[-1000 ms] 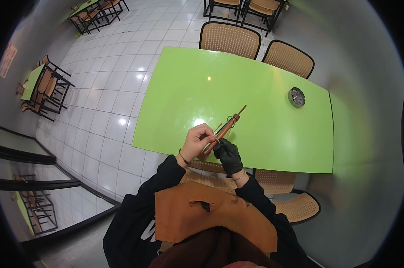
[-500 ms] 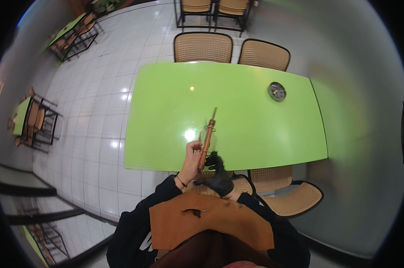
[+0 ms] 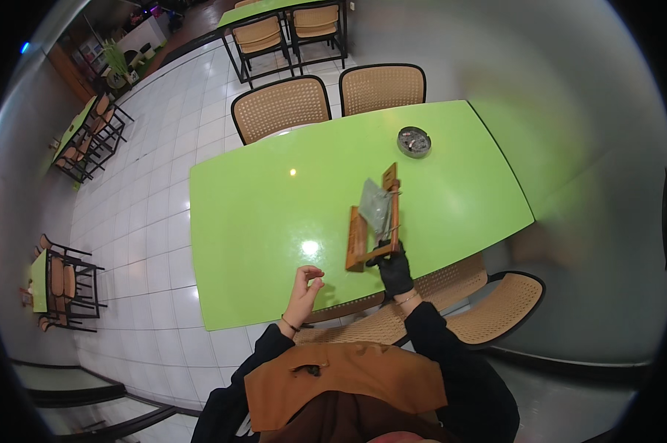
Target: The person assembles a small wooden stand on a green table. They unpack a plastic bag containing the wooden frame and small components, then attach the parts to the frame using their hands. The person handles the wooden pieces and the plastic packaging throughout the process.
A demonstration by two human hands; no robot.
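Note:
My right hand (image 3: 394,272), in a black glove, is closed around the near end of a brown wooden frame (image 3: 356,235), holding it tilted over the near right of the green table (image 3: 259,214). The frame has two long wooden sides joined by a crosspiece near my glove. Between them sits a clear, greyish plastic piece (image 3: 375,205); its exact kind I cannot tell. My bare left hand (image 3: 304,292) hovers at the table's near edge, apart from the frame. Its fingers are loosely curved, thumb apart, with nothing in them.
A round dark ashtray (image 3: 414,142) with butts stands on the far right of the table. Woven-back chairs (image 3: 282,109) line the far side, and more chairs (image 3: 496,306) stand close by at the near right. A grey wall (image 3: 592,221) borders the right end.
The frame has gone from edge-on in my left hand to turned open in my right, farther right. My left hand has let go and drawn away. The view has turned.

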